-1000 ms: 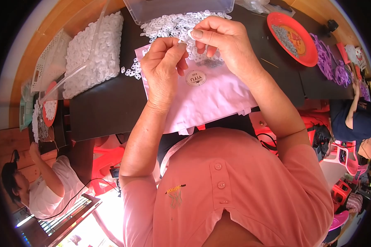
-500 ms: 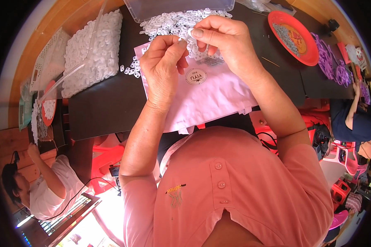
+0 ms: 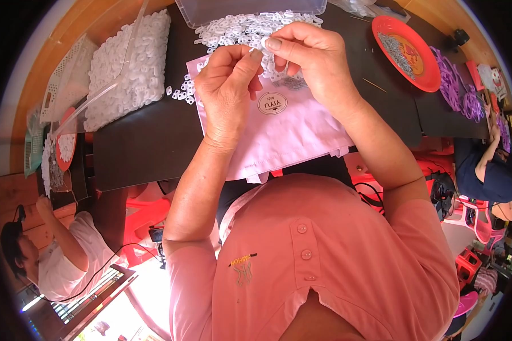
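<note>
Between the thumb and fingertips of my right hand (image 3: pixel 318 59) is a small white plastic piece (image 3: pixel 264 43). My left hand (image 3: pixel 224 85) is close beside it, thumb and forefinger pinched together; whatever they hold is too small to make out. Both hands are raised over a pink cloth bag (image 3: pixel 301 128) with a round dark print, laid flat on the table. Behind them, a heap of similar white plastic pieces (image 3: pixel 227 31) spreads onto the bag. Some thin grey metal pieces (image 3: pixel 291 83) lie on the cloth near my right wrist.
A clear plastic bin (image 3: pixel 250 8) stands behind the heap. At left is a big block of white pieces (image 3: pixel 131 68). On the dark table (image 3: pixel 148 142), at right, sit a red plate (image 3: pixel 432 79) of metal pieces and purple loops (image 3: pixel 449 79). Other people work at both sides.
My hands keep nearly the same place, with the fingertips still close together. The left hand has shifted very slightly to the right, toward the white piece.
</note>
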`<state>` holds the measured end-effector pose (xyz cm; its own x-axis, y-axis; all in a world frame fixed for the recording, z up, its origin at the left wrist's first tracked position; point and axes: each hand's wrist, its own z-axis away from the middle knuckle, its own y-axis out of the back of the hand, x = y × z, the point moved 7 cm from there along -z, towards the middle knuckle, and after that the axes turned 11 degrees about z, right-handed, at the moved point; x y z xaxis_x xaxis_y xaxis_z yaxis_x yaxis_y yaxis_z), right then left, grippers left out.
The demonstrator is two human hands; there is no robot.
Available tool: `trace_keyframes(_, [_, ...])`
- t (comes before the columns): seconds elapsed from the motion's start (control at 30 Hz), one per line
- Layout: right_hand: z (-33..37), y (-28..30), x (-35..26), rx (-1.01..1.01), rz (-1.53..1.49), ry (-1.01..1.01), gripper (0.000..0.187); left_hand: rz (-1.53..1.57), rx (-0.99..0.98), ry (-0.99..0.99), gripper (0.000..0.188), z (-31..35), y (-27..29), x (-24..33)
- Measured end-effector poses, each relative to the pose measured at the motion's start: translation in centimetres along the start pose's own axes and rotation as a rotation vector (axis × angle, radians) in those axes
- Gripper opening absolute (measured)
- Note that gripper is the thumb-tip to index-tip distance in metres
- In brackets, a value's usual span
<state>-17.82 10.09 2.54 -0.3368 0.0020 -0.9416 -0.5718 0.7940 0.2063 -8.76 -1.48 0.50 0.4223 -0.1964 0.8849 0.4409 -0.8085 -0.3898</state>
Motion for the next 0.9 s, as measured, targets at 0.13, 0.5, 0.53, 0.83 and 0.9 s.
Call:
trace_keyframes(0.13, [0.0, 0.0, 0.0, 0.002, -0.007, -0.024, 0.012, 0.007, -0.006, 0.007, 0.016, 0.0, 0.0, 0.0])
trace_keyframes(0.5, [-0.2, -0.2, -0.1, -0.06, -0.042, -0.05, 0.013, 0.007, -0.033, 0.019, 0.016, -0.1, -0.2, -0.1])
trace_keyframes(0.53, [-0.3, 0.0, -0.2, -0.059, -0.027, -0.047, 0.013, 0.006, -0.033, 0.019, 0.016, -0.1, -0.1, -0.1])
trace_keyframes(0.83, [-0.5, 0.5, -0.3, -0.055, -0.003, -0.041, 0.014, 0.037, -0.063, 0.095, 0.017, -0.1, -0.4, -0.4])
trace_keyframes(0.9, [-0.4, 0.5, -0.3, -0.063, -0.01, -0.051, 0.014, 0.042, -0.062, 0.1, 0.016, -0.1, -0.4, -0.5])
